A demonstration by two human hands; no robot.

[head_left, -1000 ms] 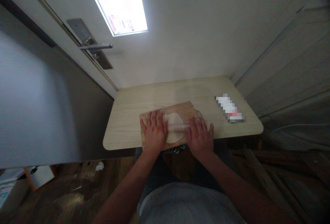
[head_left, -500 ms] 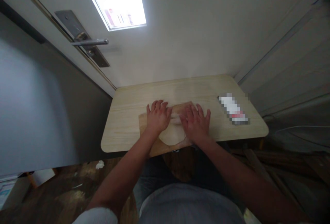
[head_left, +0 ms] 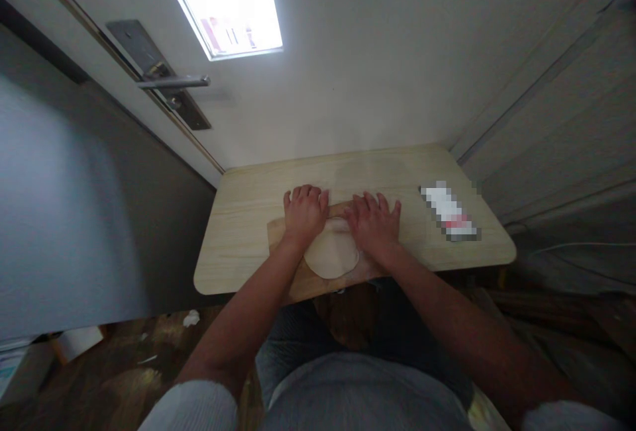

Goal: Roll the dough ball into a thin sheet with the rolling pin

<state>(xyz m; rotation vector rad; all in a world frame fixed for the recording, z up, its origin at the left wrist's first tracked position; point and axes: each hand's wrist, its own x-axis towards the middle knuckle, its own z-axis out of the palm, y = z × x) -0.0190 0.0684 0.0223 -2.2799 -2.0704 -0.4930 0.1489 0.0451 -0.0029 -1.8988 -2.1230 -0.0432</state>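
A thin, pale round sheet of dough (head_left: 332,255) lies on a wooden board (head_left: 298,285), which reaches slightly past the table's front edge. Palm down at the board's far left part is my left hand (head_left: 304,209), its fingers apart and pointing forward. My right hand (head_left: 373,219) rests likewise on the far right part, fingers spread, its inner side beside the dough. Between the hands, a narrow pinkish strip crosses the far edge of the dough; I cannot tell whether it is a rod or a fold. What lies under both palms is hidden.
The small light wood table (head_left: 238,232) stands against a white door with a metal handle (head_left: 173,81) and a bright window. A pixelated flat object (head_left: 450,211) lies at the table's right. Cables (head_left: 571,245) run along the right wall. A crumpled white scrap (head_left: 191,318) lies on the floor.
Both hands have shifted slightly forward, toward the far edge of the board, and more of the dough shows between them. The board looks unmoved.
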